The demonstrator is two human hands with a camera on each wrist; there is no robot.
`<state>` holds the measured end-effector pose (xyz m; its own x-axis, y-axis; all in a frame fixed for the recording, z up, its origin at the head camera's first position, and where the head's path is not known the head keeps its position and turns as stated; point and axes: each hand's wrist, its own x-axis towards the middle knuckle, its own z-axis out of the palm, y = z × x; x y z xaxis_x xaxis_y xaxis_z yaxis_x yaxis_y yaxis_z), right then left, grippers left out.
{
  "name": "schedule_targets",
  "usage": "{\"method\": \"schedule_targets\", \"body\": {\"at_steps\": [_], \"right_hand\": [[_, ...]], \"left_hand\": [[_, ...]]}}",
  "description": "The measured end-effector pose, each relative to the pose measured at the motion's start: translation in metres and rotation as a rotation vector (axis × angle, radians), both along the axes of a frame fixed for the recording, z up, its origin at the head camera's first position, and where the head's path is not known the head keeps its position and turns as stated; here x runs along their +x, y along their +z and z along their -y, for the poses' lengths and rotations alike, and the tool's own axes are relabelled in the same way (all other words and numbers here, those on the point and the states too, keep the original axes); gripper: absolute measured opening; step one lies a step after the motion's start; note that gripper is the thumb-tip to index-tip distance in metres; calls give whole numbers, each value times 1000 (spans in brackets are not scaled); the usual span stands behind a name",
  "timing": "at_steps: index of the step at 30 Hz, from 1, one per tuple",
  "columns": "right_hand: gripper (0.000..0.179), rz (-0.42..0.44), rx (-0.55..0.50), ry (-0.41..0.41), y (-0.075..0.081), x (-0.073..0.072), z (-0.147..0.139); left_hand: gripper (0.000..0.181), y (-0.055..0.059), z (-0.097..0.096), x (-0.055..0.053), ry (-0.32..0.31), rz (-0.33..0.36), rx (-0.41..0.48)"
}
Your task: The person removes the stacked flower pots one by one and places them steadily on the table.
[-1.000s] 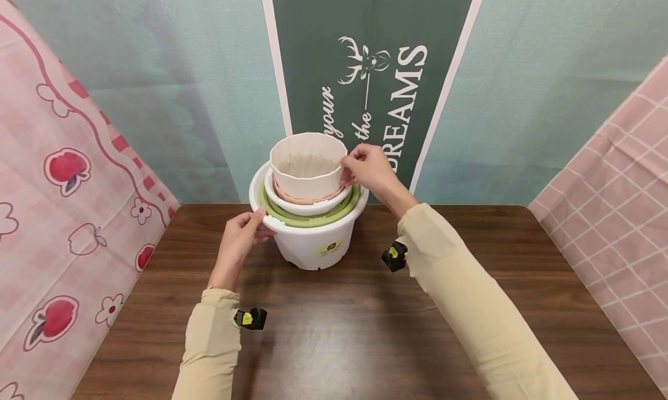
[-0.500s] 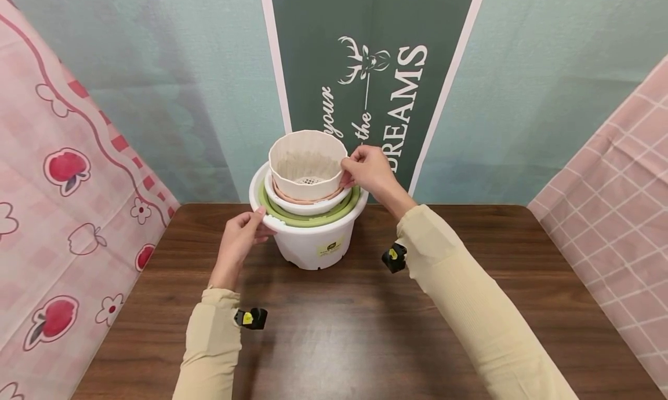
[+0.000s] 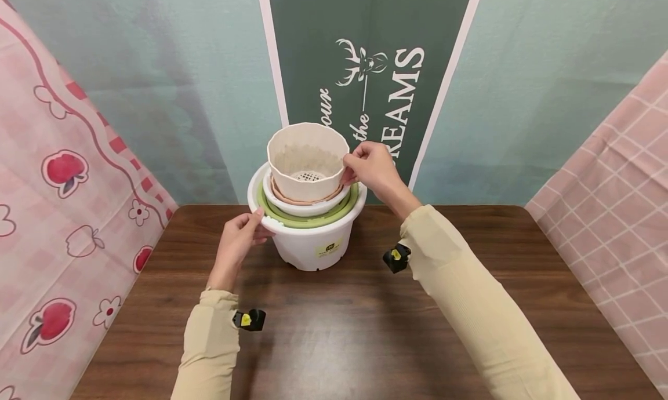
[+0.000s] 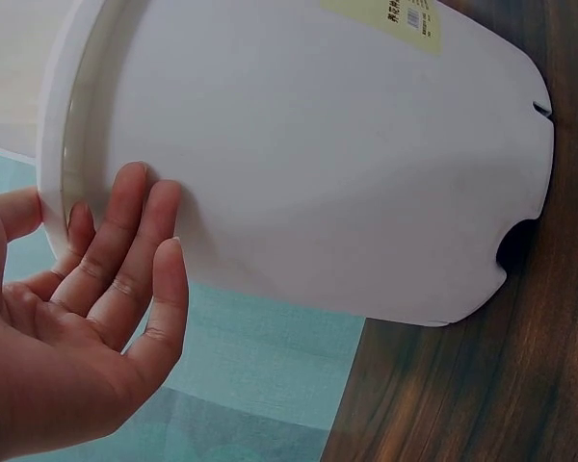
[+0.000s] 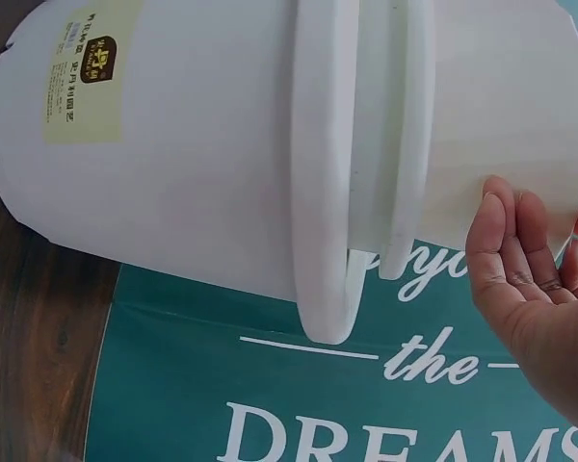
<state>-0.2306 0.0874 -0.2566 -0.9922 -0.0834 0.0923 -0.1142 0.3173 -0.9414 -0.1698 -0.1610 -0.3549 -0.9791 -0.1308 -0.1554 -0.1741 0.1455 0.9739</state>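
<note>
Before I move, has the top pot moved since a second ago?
Yes, up in the head view: the top pot now covers more of the banner behind it.

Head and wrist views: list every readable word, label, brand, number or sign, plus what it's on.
"DREAMS": green cloth panel, clearest in the right wrist view.
"the": same panel.
"your": same panel, partly covered; pieced together from the head and right wrist views.
Yellow label on the outer white pot: Chinese characters and a logo, too blurred to quote surely.
Left yellow sticker, right yellow sticker: too small to read.
</note>
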Motion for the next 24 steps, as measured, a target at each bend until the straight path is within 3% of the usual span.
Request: {"method": "schedule_targets", "body": {"at_steps": [24], "right_hand": [[10, -48, -194, 7, 20, 14, -10]], "left_hand": [[47, -2, 2, 0, -13, -7, -9]]}}
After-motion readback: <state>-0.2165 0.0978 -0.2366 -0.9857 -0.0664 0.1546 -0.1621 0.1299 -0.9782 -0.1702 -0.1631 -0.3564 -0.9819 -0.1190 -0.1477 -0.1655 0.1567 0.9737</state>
